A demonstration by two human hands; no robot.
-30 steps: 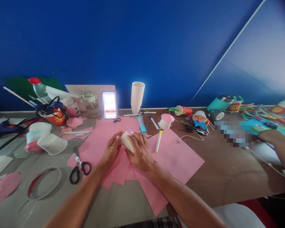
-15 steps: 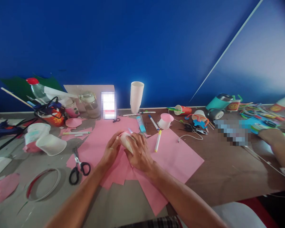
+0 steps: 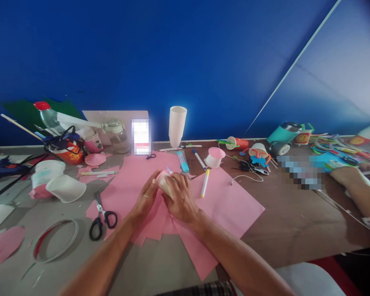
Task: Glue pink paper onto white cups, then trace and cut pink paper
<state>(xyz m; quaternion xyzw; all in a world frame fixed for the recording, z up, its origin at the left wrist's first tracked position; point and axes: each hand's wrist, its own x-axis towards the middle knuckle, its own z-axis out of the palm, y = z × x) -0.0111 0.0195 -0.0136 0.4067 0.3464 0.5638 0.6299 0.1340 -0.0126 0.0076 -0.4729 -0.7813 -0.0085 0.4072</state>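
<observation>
A white paper cup (image 3: 165,186) lies tilted between my two hands, with some pink paper at its far end. My right hand (image 3: 184,198) curls over its right side. Against the left side, my left hand (image 3: 146,198) presses with its fingers. The fingers partly cover the cup. Beneath both hands spread overlapping sheets of pink paper (image 3: 231,205). Black-handled scissors (image 3: 101,218) rest to the left. On the right are a yellow-and-white marker (image 3: 205,183) and a white cup topped with a pink paper cone (image 3: 215,158).
Stacked paper cups (image 3: 176,127) stand by the blue wall, near a blue tube (image 3: 183,161). At left are a tape ring (image 3: 74,235), lying cups (image 3: 66,189) and a glue gun (image 3: 6,168). Another person's arm (image 3: 348,183) reaches in at right, by a teal tumbler (image 3: 282,137).
My left fingers have shifted slightly on the cup; my right hand has barely moved. At the right, the other person's arm has moved a little, and a second hand shows near it.
</observation>
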